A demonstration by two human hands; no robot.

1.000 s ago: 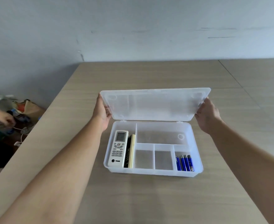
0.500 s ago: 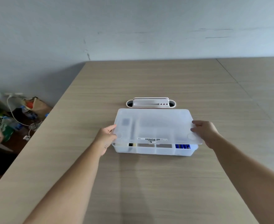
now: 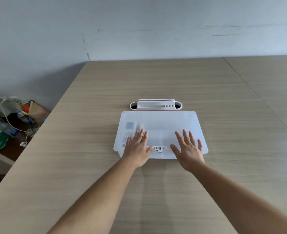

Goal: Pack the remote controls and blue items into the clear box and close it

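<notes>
The clear box (image 3: 161,122) lies on the wooden table with its frosted lid down flat. A white remote control (image 3: 130,130) shows dimly through the lid at the left side. The blue items are hidden under the lid and my hand. My left hand (image 3: 137,147) rests palm down on the lid's front left, fingers spread. My right hand (image 3: 188,147) rests palm down on the front right, fingers spread. A barcode sticker (image 3: 158,148) sits between them on the lid's front edge.
A white holder with round end holes (image 3: 155,105) stands just behind the box. The table (image 3: 88,166) drops off at its left edge, where bags, bottles and a white cable (image 3: 9,122) lie on the floor. A wall runs behind the table.
The lid was upright in both hands, then swung down over the box. My hands have moved from the lid's side edges to lie flat on top of it.
</notes>
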